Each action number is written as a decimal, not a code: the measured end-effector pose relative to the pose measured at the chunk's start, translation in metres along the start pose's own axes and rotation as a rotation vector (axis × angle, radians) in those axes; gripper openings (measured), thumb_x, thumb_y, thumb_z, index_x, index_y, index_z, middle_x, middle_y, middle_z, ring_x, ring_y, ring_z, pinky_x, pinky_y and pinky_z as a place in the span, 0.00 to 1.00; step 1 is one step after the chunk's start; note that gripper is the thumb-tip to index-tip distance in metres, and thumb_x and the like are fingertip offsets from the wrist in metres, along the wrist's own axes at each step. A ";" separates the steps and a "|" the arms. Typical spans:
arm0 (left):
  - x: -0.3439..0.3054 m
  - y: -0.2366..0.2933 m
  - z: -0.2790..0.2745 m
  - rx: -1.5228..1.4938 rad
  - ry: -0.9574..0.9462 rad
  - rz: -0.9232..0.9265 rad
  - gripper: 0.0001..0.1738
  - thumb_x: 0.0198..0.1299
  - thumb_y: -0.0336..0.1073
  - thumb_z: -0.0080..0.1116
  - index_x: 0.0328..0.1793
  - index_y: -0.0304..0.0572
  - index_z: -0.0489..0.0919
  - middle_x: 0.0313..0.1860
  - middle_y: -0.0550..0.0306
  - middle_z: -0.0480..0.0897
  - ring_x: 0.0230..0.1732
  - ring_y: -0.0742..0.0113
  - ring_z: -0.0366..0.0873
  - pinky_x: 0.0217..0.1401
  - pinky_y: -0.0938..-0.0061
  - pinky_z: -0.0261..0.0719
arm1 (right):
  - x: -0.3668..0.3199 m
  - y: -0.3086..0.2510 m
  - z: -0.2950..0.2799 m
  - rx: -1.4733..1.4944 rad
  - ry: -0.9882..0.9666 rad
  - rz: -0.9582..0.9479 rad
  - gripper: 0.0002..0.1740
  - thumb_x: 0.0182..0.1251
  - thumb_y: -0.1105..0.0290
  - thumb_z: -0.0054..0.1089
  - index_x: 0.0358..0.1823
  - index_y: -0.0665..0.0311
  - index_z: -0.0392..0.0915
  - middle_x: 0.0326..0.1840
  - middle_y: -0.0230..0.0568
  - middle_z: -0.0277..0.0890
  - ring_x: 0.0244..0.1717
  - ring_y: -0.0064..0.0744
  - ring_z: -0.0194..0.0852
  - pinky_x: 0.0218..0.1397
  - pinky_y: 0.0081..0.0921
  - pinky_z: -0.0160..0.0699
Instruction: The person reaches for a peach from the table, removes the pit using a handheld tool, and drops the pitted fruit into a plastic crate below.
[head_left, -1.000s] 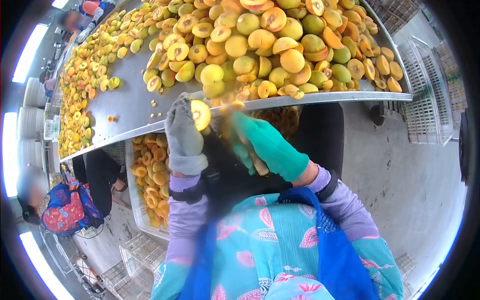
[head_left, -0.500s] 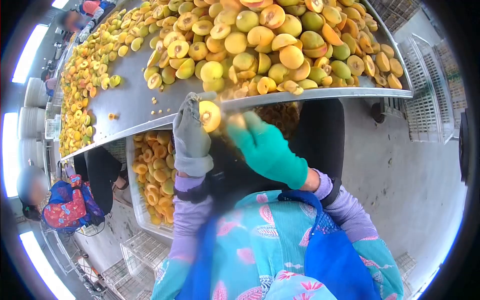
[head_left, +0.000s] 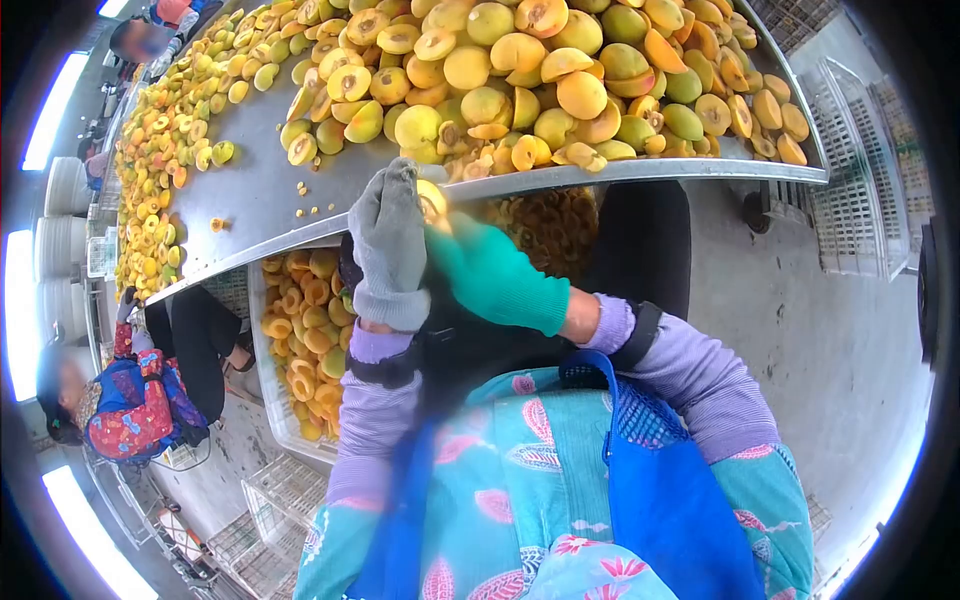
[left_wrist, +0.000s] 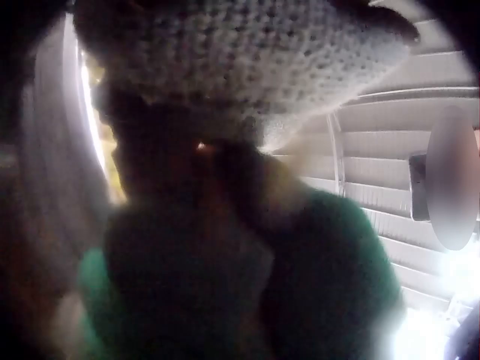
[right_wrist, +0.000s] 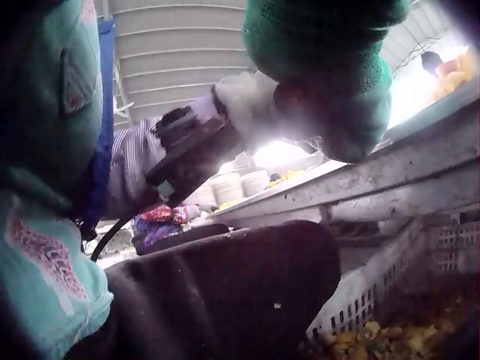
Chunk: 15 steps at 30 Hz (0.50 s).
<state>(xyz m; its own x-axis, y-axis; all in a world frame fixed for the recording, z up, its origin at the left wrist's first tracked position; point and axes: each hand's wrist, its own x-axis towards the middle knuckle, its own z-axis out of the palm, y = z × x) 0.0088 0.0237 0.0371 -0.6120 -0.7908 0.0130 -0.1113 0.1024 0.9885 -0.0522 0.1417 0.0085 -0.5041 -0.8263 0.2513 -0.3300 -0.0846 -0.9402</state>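
In the head view my left hand [head_left: 390, 245], in a grey knit glove, grips a yellow peach half [head_left: 432, 200] just outside the metal table's front edge. The cut face is turned toward the right. My right hand [head_left: 505, 275], in a green glove, presses up against that peach half with curled fingers. A pale handle showed in this hand a second ago; the hand itself now hides it. Dark and blurred in the left wrist view, the green glove [left_wrist: 337, 262] lies close under the grey glove [left_wrist: 240, 60]. Halved peaches [head_left: 490, 70] are heaped just beyond both hands.
The metal table [head_left: 250, 180] has a raised front rim. Below it on the left stands a white crate [head_left: 285, 425] of hollowed peach halves. Brownish pieces [head_left: 550, 235] lie in a container under the rim. White crates [head_left: 850, 180] stand at right; another person [head_left: 130, 400] sits at left.
The right hand has come up and left from below, right onto the peach half. The left hand has shifted slightly right, still holding the half. The pale handle has gone out of sight.
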 end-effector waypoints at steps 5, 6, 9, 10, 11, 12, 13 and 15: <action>0.002 -0.002 -0.003 -0.009 0.031 -0.063 0.21 0.73 0.43 0.44 0.44 0.31 0.81 0.33 0.49 0.83 0.33 0.66 0.80 0.38 0.73 0.79 | -0.007 0.010 0.034 -0.109 0.199 -0.181 0.21 0.75 0.55 0.47 0.49 0.70 0.74 0.33 0.62 0.76 0.35 0.62 0.76 0.35 0.48 0.73; 0.007 -0.008 -0.008 0.021 -0.013 -0.050 0.21 0.73 0.43 0.44 0.44 0.30 0.81 0.33 0.49 0.83 0.33 0.65 0.80 0.38 0.72 0.80 | -0.005 0.009 0.036 -0.050 0.220 -0.171 0.22 0.75 0.54 0.47 0.47 0.69 0.74 0.29 0.59 0.76 0.31 0.59 0.76 0.32 0.47 0.73; 0.018 -0.008 -0.013 0.093 -0.238 -0.093 0.20 0.72 0.41 0.44 0.42 0.30 0.80 0.34 0.48 0.83 0.34 0.64 0.81 0.39 0.71 0.80 | -0.001 -0.016 0.018 0.549 -0.063 0.492 0.24 0.75 0.47 0.45 0.40 0.64 0.73 0.20 0.43 0.70 0.18 0.42 0.69 0.21 0.37 0.69; 0.022 -0.006 -0.015 0.113 -0.322 -0.121 0.19 0.72 0.40 0.44 0.41 0.30 0.80 0.35 0.48 0.83 0.34 0.64 0.81 0.39 0.71 0.80 | 0.002 -0.027 0.008 0.806 -0.231 0.824 0.25 0.75 0.44 0.45 0.38 0.61 0.73 0.16 0.37 0.67 0.14 0.35 0.66 0.18 0.32 0.67; 0.025 -0.011 -0.015 -0.068 -0.429 -0.152 0.20 0.72 0.41 0.44 0.41 0.30 0.80 0.35 0.47 0.83 0.34 0.63 0.81 0.40 0.70 0.80 | 0.000 -0.028 0.003 1.046 -0.286 0.851 0.26 0.74 0.42 0.45 0.36 0.59 0.72 0.16 0.32 0.64 0.12 0.30 0.62 0.16 0.28 0.64; 0.028 -0.021 -0.016 -0.243 -0.510 -0.172 0.20 0.72 0.42 0.44 0.41 0.30 0.80 0.35 0.47 0.84 0.34 0.63 0.81 0.40 0.70 0.81 | -0.001 -0.028 -0.001 1.287 -0.370 0.879 0.26 0.73 0.40 0.44 0.35 0.56 0.71 0.15 0.28 0.60 0.11 0.24 0.58 0.15 0.25 0.60; 0.028 -0.025 -0.022 -0.406 -0.578 -0.184 0.21 0.71 0.43 0.43 0.40 0.31 0.80 0.36 0.46 0.84 0.35 0.63 0.81 0.40 0.69 0.81 | 0.001 -0.030 0.000 1.537 -0.471 0.915 0.26 0.73 0.37 0.44 0.34 0.53 0.70 0.14 0.23 0.57 0.10 0.19 0.54 0.13 0.21 0.57; 0.019 -0.018 -0.022 -0.234 -0.428 0.165 0.20 0.72 0.44 0.45 0.42 0.33 0.81 0.33 0.50 0.84 0.34 0.64 0.81 0.39 0.72 0.80 | 0.008 -0.036 -0.006 1.446 -0.489 0.963 0.25 0.73 0.37 0.42 0.34 0.50 0.70 0.13 0.20 0.54 0.10 0.18 0.51 0.14 0.20 0.55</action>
<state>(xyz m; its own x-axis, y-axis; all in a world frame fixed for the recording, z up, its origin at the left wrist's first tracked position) 0.0161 -0.0062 0.0228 -0.8776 -0.4528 0.1571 0.1617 0.0288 0.9864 -0.0488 0.1416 0.0453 0.2661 -0.9229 -0.2782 0.9228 0.3273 -0.2032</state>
